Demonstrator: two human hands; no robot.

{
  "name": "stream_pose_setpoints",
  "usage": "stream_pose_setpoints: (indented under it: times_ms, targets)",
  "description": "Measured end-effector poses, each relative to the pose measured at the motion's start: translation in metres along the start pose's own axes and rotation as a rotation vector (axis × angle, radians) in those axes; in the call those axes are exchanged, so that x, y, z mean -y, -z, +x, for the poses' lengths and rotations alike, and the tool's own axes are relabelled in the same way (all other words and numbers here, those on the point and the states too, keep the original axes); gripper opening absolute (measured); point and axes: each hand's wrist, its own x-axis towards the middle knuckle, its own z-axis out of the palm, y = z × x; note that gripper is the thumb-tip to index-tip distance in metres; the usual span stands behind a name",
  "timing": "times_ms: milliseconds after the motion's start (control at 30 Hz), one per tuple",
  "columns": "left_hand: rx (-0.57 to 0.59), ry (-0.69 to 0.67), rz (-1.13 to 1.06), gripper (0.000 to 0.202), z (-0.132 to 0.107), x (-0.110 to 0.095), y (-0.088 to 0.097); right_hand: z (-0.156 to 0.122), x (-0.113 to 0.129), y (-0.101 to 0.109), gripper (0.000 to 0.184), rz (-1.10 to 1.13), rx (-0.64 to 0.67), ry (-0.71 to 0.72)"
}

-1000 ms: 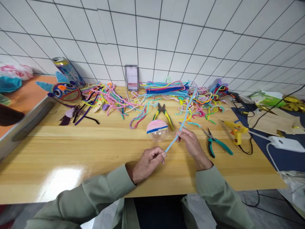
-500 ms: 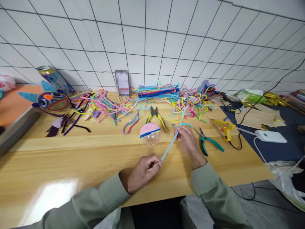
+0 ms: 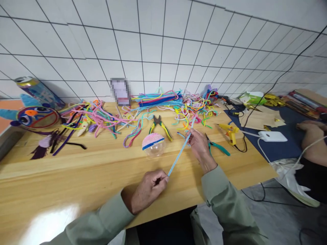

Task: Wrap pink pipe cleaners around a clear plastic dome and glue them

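A light blue pipe cleaner (image 3: 178, 154) is stretched straight between my two hands above the wooden table (image 3: 76, 170). My left hand (image 3: 148, 189) pinches its near end, fingers closed. My right hand (image 3: 200, 148) grips it farther up, and the rest runs on past my fingers toward the pile. Just left of the pipe cleaner sits a clear plastic ball (image 3: 153, 144) with pink and blue pipe cleaner wound round its top half.
Several loose pipe cleaners (image 3: 163, 102) lie along the wall. Yellow-handled pliers (image 3: 160, 126), teal pliers (image 3: 216, 146) and a yellow glue gun (image 3: 230, 131) lie near my right hand. A can (image 3: 38, 90) and a face-shaped craft (image 3: 33, 115) stand far left. Another person's arm (image 3: 313, 139) rests at the right.
My hands have drawn farther apart, so more of the blue pipe cleaner is stretched between them. The view has swung to the right, bringing another person's arm into sight.
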Motion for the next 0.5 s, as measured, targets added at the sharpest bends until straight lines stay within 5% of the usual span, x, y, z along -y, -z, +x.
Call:
stream_pose_setpoints:
  times_ms: [500]
  targets:
    - [-0.016, -0.03, 0.051, 0.032, -0.0023, 0.0031, -0.0019, 0.007, 0.0012, 0.0089, 0.036, 0.017, -0.093, 0.108]
